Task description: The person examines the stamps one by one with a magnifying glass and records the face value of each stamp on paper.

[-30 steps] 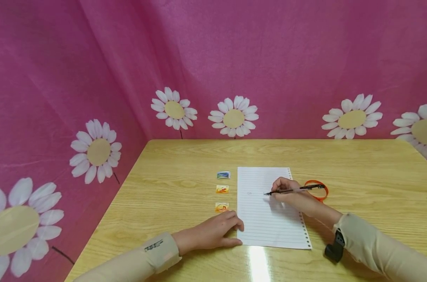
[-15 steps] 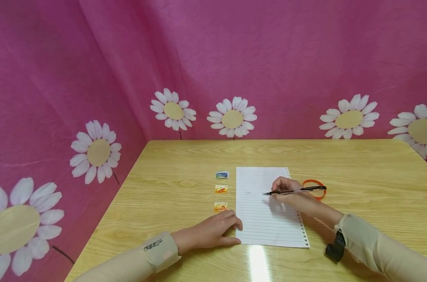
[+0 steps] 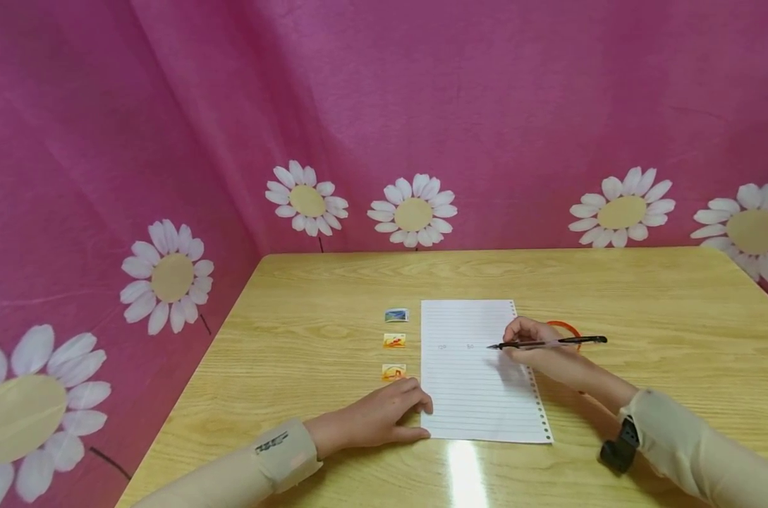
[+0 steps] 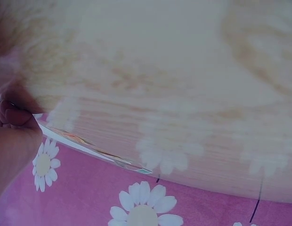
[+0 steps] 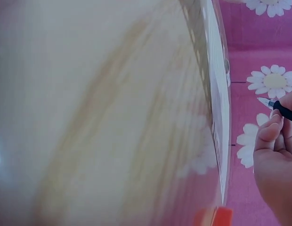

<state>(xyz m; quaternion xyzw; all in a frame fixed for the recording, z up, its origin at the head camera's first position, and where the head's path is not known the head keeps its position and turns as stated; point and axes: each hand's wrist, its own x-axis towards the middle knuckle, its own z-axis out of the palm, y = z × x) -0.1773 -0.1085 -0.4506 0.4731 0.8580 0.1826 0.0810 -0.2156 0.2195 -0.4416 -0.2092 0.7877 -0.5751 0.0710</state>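
My right hand (image 3: 539, 346) pinches a black pen (image 3: 549, 343) over the upper half of a lined sheet of paper (image 3: 466, 402). In the right wrist view the pen tip (image 5: 264, 101) is off the sheet. Two small groups of handwritten marks, seemingly numbers, stand on one line left of the pen. My left hand (image 3: 384, 416) rests at the sheet's lower left edge, fingers relaxed on the paper and table. Beside the sheet lie three stamps in a column: a blue stamp (image 3: 396, 315), a yellow stamp (image 3: 394, 341) and another yellow stamp (image 3: 393, 372) just above my left hand.
An orange ring-shaped object (image 3: 568, 330) lies right of the sheet, partly hidden behind my right hand; its kind is unclear. The wooden table (image 3: 282, 339) meets a pink daisy-patterned curtain (image 3: 504, 127) at the back and left.
My right hand has moved to the right with the pen, and a second group of marks now shows on the paper. The left hand stays at the sheet's edge.
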